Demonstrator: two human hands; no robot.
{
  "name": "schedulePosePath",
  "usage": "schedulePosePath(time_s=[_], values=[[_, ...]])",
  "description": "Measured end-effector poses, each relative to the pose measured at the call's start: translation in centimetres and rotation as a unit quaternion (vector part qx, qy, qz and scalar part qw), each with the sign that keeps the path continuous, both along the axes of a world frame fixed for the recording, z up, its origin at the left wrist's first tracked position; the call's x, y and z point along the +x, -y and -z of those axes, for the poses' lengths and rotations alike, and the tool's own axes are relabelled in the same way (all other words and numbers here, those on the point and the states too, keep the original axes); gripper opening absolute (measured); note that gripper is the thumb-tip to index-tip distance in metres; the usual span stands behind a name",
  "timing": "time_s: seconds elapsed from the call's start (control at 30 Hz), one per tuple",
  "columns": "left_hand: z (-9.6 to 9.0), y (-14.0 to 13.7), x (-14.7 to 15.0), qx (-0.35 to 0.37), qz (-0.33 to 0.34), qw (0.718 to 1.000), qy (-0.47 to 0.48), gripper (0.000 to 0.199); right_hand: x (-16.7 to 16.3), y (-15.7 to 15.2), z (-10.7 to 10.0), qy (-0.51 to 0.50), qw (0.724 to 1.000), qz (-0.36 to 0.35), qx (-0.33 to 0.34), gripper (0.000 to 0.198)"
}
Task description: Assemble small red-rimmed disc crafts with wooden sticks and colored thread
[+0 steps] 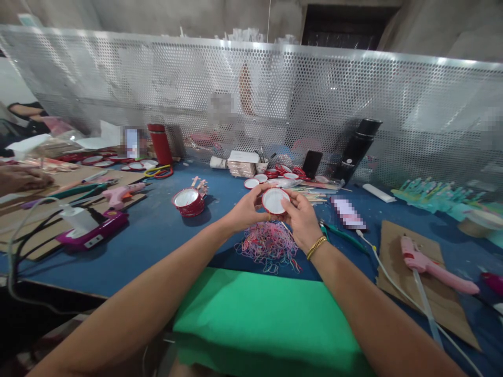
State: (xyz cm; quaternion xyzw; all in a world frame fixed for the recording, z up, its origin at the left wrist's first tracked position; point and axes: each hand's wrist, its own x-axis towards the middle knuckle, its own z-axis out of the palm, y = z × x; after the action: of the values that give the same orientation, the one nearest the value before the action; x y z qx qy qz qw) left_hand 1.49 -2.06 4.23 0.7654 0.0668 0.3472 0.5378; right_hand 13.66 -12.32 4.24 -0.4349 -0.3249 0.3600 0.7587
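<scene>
Both hands hold a small round white disc with a red rim (274,201) above the blue table. My left hand (248,209) grips its left edge, with the fingertips partly hidden behind it. On the right edge, my right hand (301,214) pinches the disc, thumb lying over the white face. Just beneath lies a tangled heap of pink, blue and purple threads (269,245). To the left stands a stack of similar red-rimmed discs (188,201), with short sticks poking up behind it.
A pink glue gun (428,264) rests on cardboard at right, near green-handled pliers (346,238) and a phone (348,213). At left are a purple power strip (94,230), another glue gun (121,196) and a co-worker's hand (29,177). Red (160,144) and black (358,149) bottles stand behind.
</scene>
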Motion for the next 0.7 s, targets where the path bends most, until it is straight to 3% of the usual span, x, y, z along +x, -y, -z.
schedulePosePath(time_s=[0.23,0.7], values=[[0.3,-0.2,0.0,0.054,-0.032,0.998,-0.027,0.079,0.2,-0.2,0.2,-0.003,1.0,0.01,-0.016,0.035],[-0.7,0.8,-0.2,0.111,-0.046,0.991,-0.056,0.078,1.2,-0.7,1.5,0.169,0.983,0.068,-0.02,0.034]])
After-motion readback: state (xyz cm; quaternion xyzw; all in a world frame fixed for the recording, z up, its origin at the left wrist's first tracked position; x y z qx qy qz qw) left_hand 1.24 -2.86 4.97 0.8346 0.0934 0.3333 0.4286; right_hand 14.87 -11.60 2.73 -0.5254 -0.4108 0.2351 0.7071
